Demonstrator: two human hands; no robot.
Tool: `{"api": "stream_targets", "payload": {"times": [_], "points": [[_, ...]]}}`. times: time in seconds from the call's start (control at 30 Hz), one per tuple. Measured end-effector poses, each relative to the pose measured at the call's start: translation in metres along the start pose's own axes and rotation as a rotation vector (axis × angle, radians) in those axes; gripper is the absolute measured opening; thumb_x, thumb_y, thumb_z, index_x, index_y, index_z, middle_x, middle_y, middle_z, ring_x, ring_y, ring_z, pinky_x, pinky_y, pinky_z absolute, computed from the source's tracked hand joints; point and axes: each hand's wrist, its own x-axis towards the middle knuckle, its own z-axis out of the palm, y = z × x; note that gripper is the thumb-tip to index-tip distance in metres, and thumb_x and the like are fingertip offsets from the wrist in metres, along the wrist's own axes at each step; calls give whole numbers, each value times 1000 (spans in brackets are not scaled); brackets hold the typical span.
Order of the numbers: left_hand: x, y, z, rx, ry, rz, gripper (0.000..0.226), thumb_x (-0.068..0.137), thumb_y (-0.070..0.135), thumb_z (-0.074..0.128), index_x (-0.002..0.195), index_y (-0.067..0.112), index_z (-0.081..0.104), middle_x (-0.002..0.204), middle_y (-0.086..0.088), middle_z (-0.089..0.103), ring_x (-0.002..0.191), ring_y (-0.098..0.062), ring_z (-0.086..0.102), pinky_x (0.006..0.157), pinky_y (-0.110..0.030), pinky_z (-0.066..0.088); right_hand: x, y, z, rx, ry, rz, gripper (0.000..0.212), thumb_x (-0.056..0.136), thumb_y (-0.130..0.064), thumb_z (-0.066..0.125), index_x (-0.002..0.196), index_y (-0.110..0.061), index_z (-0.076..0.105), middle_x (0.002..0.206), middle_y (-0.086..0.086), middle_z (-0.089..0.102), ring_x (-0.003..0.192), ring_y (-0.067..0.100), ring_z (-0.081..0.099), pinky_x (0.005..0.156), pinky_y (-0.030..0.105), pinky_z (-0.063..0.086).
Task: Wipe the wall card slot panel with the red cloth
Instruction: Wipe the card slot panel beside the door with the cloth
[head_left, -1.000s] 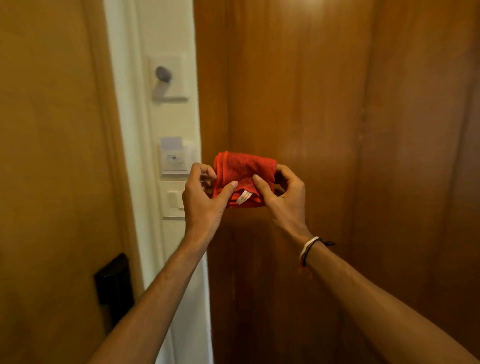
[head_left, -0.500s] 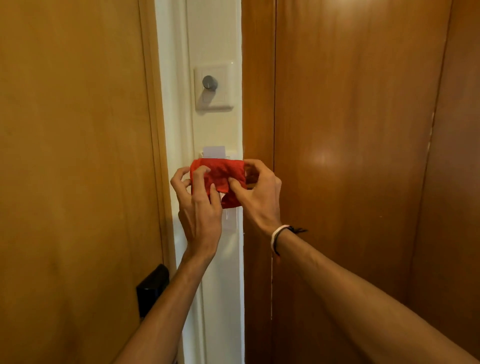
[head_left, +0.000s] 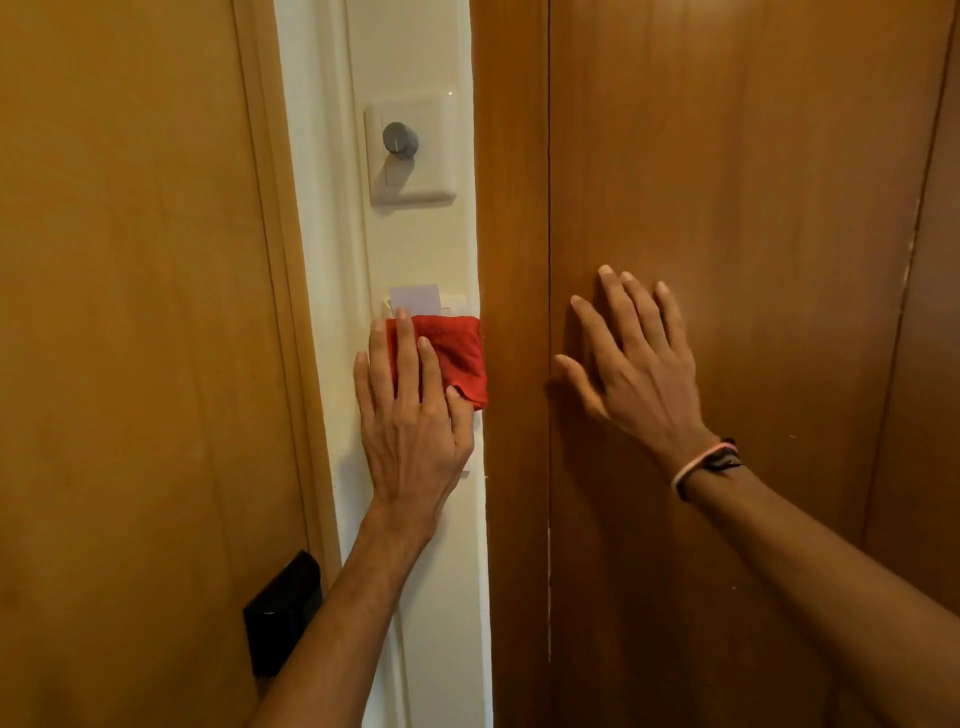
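The folded red cloth (head_left: 454, 353) lies flat against the white wall strip, pressed there by my left hand (head_left: 410, 426), whose fingers spread over the cloth's left half. The cloth covers most of the card slot panel (head_left: 452, 300); only the panel's top edge shows, with a pale card (head_left: 415, 297) sticking up out of it. My right hand (head_left: 634, 364) rests flat with fingers apart on the wooden panel to the right, holding nothing. A band sits on that wrist.
A white dial switch (head_left: 410, 148) with a grey knob sits higher on the wall strip. A wooden door (head_left: 130, 338) with a black lock unit (head_left: 283, 613) is on the left. Dark wooden panelling (head_left: 753, 182) fills the right.
Both hands held the cloth in front of the wall. Now my right hand has let go and moved right onto the wood, while my left presses the cloth onto the card slot panel.
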Motion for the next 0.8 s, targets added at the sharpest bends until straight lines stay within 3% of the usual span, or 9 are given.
{"api": "stream_targets", "payload": {"times": [0.13, 0.27, 0.43, 0.57, 0.8], "points": [[-2, 7, 9, -209, -18, -27, 67, 101, 38, 43, 152, -3, 32, 158, -23, 35, 149, -39, 31, 120, -54, 32, -11, 20, 18, -129, 7, -122, 77, 104, -61, 36, 164, -13, 26, 171, 22, 20, 159, 38, 20, 128, 58, 25], [-7, -2, 24, -136, 0, 31, 77, 100, 52, 38, 154, -2, 29, 161, -22, 29, 151, -38, 23, 120, -55, 30, -13, 21, 31, -161, 99, -116, 78, 104, -61, 33, 165, -14, 20, 172, 21, 16, 160, 37, 17, 129, 57, 22], [-4, -6, 37, -54, 49, 111, 87, 93, 69, 39, 156, 12, 18, 162, -24, 27, 151, -42, 21, 121, -60, 23, -12, 23, 39, -152, 147, -131, 78, 104, -61, 34, 165, -14, 21, 172, 21, 18, 160, 36, 18, 128, 57, 23], [4, -4, 37, 2, 54, 103, 83, 94, 56, 51, 155, 6, 26, 160, -25, 30, 149, -45, 24, 118, -64, 29, -11, 24, 38, -155, 152, -133, 77, 104, -61, 34, 165, -14, 22, 171, 21, 19, 160, 37, 18, 129, 57, 21], [-19, -7, 33, 28, -2, 187, 65, 99, 37, 43, 151, 2, 28, 155, -29, 36, 144, -49, 32, 111, -68, 36, -11, 23, 37, -166, 144, -129, 77, 105, -61, 32, 164, -13, 24, 171, 22, 20, 160, 37, 19, 129, 56, 21]]}}
